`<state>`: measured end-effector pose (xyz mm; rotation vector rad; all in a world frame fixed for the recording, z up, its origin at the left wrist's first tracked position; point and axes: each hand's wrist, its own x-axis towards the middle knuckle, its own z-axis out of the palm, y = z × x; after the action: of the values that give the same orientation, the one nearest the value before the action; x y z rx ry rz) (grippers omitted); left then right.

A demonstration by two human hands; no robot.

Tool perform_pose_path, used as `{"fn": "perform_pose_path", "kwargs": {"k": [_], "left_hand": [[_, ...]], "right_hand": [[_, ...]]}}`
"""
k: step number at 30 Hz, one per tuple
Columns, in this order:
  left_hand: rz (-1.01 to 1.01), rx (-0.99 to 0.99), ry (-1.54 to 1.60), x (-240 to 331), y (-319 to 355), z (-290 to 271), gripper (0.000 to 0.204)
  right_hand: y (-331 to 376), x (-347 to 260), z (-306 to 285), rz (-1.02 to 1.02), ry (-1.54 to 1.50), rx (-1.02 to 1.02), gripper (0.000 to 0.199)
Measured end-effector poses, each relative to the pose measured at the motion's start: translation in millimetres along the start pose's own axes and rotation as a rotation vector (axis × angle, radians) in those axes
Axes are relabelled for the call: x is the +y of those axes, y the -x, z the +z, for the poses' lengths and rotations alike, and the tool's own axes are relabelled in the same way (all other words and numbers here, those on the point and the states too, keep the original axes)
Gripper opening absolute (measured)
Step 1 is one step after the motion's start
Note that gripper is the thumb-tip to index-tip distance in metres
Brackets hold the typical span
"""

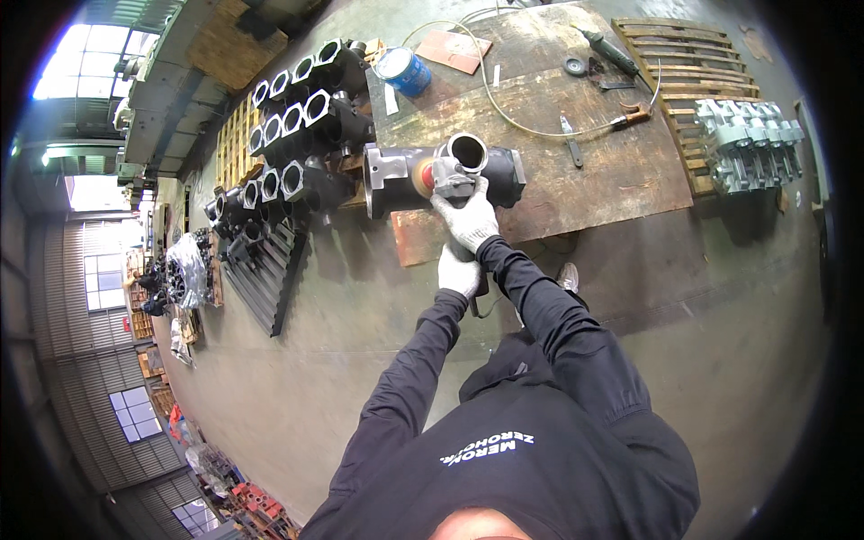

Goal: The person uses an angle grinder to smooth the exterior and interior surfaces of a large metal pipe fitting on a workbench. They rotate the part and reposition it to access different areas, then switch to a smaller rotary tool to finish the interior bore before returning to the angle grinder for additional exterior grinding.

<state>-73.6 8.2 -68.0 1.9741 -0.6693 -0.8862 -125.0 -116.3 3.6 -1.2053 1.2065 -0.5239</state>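
Both my hands wear white knit gloves and are closed around an angle grinder (453, 186). My right hand (470, 219) wraps the front of the tool just behind its grey head. My left hand (458, 272) grips the rear body, from which a cord hangs. On the grinder's left side a reddish, blurred disc (424, 177) meets a black cast metal housing (394, 178). This housing lies across the near left edge of the worktable, and a round open pipe end (467, 151) points up from it. My hands hide most of the grinder body.
The wooden-topped table (576, 193) carries a blue can (404, 72), a second grinder (607, 49), a knife-like tool (571, 142) and an electrode holder (632, 114) on a cable. Several black castings (317, 106) stand to the left. Grey castings (749, 135) sit on a pallet (688, 58) at right.
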Motion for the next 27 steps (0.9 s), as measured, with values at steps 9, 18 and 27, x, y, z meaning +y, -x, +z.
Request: {"fn": "perform_pose_path", "kwargs": {"k": [9,18,27], "left_hand": [[0.013,-0.07,-0.176,-11,37,11,0.05],[-0.019,-0.112,-0.228,-17,40,25,0.052],[-0.059,-0.116,-0.281,-3,47,25,0.048]], "right_hand": [[27,35,-17,0.089,-0.038,0.076,0.089],[29,45,-32,0.108,-0.03,0.142,0.087],[31,48,-36,0.114,-0.058,0.164,0.087]]}}
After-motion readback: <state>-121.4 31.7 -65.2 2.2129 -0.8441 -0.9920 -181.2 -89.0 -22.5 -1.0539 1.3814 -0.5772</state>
